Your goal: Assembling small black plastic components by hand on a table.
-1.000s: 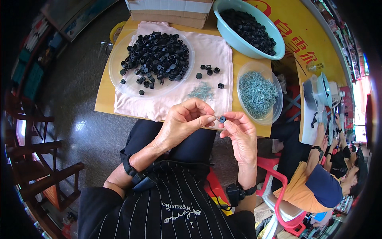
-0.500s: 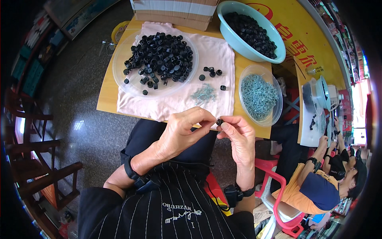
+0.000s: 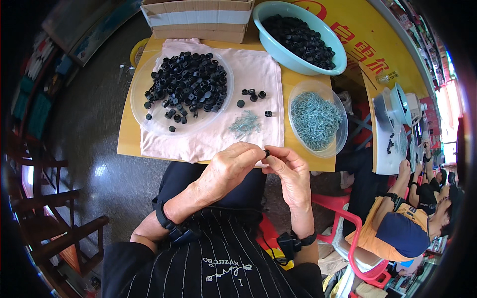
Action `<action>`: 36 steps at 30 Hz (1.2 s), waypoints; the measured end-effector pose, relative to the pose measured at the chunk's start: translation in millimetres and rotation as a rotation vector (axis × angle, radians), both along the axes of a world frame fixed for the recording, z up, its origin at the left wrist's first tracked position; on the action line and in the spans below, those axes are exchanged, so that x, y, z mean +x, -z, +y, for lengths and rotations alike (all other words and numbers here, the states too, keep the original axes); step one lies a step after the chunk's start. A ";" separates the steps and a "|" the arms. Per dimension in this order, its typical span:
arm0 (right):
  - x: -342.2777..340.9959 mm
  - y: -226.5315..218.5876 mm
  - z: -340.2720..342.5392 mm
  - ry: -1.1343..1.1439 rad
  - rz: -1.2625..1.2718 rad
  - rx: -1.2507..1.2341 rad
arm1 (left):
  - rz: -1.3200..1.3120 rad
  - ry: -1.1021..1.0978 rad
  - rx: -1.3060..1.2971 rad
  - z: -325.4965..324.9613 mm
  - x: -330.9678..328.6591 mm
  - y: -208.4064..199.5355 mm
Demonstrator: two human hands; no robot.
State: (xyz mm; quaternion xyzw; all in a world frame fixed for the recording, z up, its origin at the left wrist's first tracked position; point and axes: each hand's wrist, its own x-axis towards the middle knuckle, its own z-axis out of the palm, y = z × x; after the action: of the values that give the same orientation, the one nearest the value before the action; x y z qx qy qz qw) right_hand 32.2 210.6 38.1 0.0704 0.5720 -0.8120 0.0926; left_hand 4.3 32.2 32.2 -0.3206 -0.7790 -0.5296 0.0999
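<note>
My right hand [image 3: 289, 171] pinches a small black plastic cap [image 3: 267, 153] between thumb and fingertips, just off the table's near edge. Right against it are the closed fingertips of my left hand [image 3: 229, 166]; whatever they pinch is hidden. Beyond the hands, a small heap of silvery screws [image 3: 245, 124] lies on a pale pink cloth [image 3: 256, 72]. Several loose black caps [image 3: 254, 97] are scattered past the screws. A clear round tray [image 3: 139, 116] to the left carries a big pile of black caps [image 3: 191, 82].
On the right stands a clear tub [image 3: 342, 141] full of screws [image 3: 315, 119]. Behind it is a light blue basin [image 3: 266, 37] of black parts, beside a cardboard box [image 3: 198, 20]. A person [image 3: 402, 226] sits at another table on the right, near a red plastic chair [image 3: 355, 233].
The view has shifted slightly, so the table's things sit further left. Both hands stay fingertip to fingertip, and less of the black cap shows between them.
</note>
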 end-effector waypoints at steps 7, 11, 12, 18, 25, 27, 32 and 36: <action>-9.5 0.8 18.9 0.155 0.081 0.011 | -0.111 0.006 -0.038 15.9 -39.8 -16.6; -12.4 -5.5 25.6 0.201 0.093 0.050 | 0.103 -0.082 -0.238 26.7 -76.6 0.1; -12.6 -7.2 26.5 0.205 0.093 0.048 | 0.091 -0.081 -0.280 30.3 -80.2 3.1; -10.0 -7.6 29.6 0.208 0.093 0.031 | 0.176 -0.094 -0.409 38.6 -92.3 14.2; -1.5 -28.6 11.7 0.197 0.188 0.125 | -0.525 0.092 0.333 25.5 -48.9 -5.2; 0.3 -34.4 3.6 0.196 0.217 0.151 | -0.735 0.198 0.644 19.4 -38.1 -11.0; 3.3 -39.0 -10.2 0.101 0.356 0.271 | -0.665 0.188 0.679 9.9 -17.8 -9.5; 7.9 -41.0 -17.9 0.104 0.329 0.202 | -0.699 0.217 0.732 0.0 -6.4 -11.4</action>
State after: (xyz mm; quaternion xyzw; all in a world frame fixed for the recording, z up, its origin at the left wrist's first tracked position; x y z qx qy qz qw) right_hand 40.1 192.8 79.1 -0.0247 0.6534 -0.7548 -0.0516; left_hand -2.1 32.1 43.6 -0.1476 -0.4917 -0.8503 -0.1161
